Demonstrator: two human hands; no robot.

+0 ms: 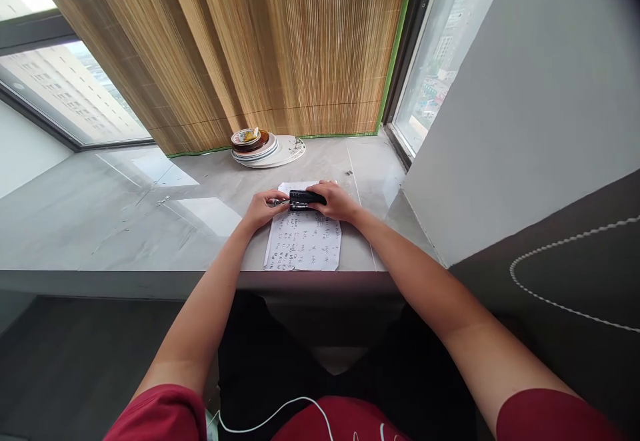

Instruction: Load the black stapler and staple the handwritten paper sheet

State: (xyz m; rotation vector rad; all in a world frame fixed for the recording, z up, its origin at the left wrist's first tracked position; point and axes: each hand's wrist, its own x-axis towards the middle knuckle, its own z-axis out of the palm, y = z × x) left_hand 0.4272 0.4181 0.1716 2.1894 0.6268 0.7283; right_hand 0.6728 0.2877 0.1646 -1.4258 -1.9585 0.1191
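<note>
A handwritten sheet of paper [305, 244] lies on the grey stone ledge [125, 221], near its front edge. Across the upper part of the paper lies a black stapler [306, 199]. My right hand [337, 201] is wrapped around the stapler's right end, fingers curled over it. My left hand [264, 206] is at the stapler's left end, fingers pinched together at its metal tip. Which small part the left fingers grip is too small to make out.
A stack of plates [260, 148] with a small bowl on top stands at the back, under the bamboo blind [280, 48]. Windows flank the blind. A grey wall [525, 108] bounds the ledge on the right. A white cable [280, 411] runs across my lap.
</note>
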